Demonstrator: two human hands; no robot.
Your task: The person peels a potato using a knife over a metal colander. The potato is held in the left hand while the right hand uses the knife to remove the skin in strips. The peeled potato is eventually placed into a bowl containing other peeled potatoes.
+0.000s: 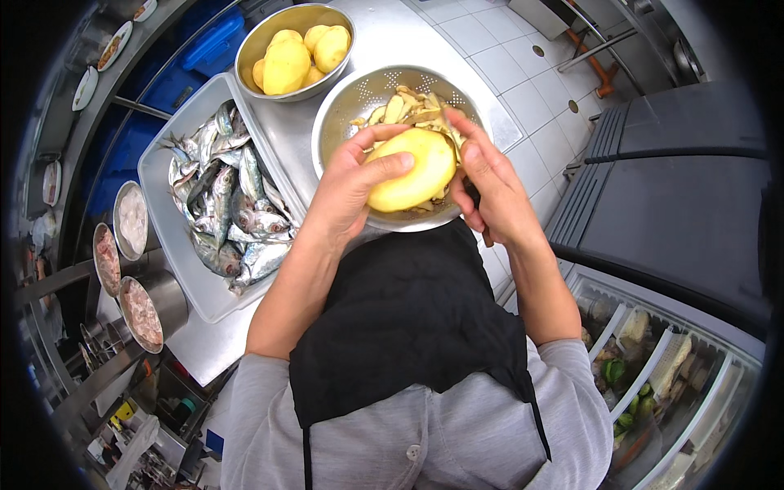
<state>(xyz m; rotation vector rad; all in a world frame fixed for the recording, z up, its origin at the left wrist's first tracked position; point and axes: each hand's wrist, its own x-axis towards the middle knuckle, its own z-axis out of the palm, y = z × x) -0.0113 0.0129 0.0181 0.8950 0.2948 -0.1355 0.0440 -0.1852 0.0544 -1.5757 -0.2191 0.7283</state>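
Observation:
My left hand (358,177) grips a large potato (407,174), its thumb lying across the top. Most of the potato's visible face is peeled and yellow. My right hand (490,177) is closed around a knife (488,237); the end of its brown handle shows below my palm. Its thin blade is at the potato's right edge, partly hidden by my fingers. Both hands are over a perforated steel colander (337,110), where potato peelings (404,107) are heaped. Beyond it, a steel bowl (294,97) contains several peeled potatoes (286,64).
A translucent plastic tub (184,269) of whole fish (223,196) is left of the colander on the steel table (205,349). Farther left are steel containers of pale, raw-looking food (142,312). On my right is a glass-topped cabinet (637,380) with vegetables inside.

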